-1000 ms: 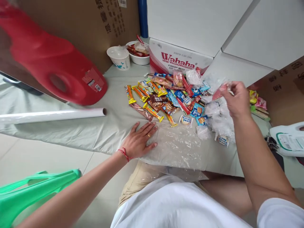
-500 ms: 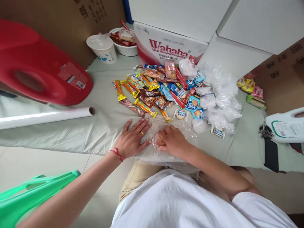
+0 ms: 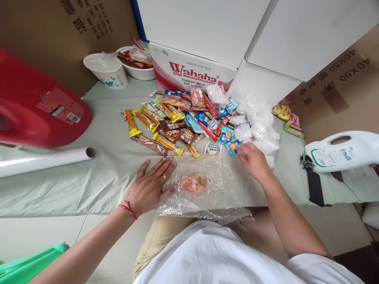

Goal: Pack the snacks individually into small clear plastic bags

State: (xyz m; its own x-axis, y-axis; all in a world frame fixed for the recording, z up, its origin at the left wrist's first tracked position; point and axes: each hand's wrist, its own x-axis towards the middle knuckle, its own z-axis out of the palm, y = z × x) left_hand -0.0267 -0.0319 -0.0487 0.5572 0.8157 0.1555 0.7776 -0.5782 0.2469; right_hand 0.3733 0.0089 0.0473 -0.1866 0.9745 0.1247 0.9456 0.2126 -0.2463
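My left hand (image 3: 149, 182) lies flat, fingers spread, on the left part of a clear plastic bag (image 3: 220, 195) spread at the table's front edge. Near the thumb, a pink-and-clear wrapped biscuit (image 3: 194, 184) rests on the bag. My right hand (image 3: 255, 162) is closed in a pinch at the right edge of a small blue biscuit packet (image 3: 231, 147), slightly blurred. Beside that packet lie another blue packet (image 3: 226, 135) and a white packet with blue print (image 3: 212, 150). Yellow-and-orange snack bars (image 3: 167, 144) and a brown cookie packet (image 3: 187, 136) are in the pile farther left.
Crumpled clear bags (image 3: 260, 126) are heaped on the right. Behind the pile stand a Wahaha carton (image 3: 192, 73), a white bowl (image 3: 139, 73) and a paper cup (image 3: 108, 73). A red jug (image 3: 41, 106) and a white tube (image 3: 47, 159) lie left, a white bottle (image 3: 346, 152) right.
My right hand has let go of the pink wrapped biscuit, leaving it on the clear bag, and moved right to the blue packet. My left hand stays flat. The whole view has shifted.
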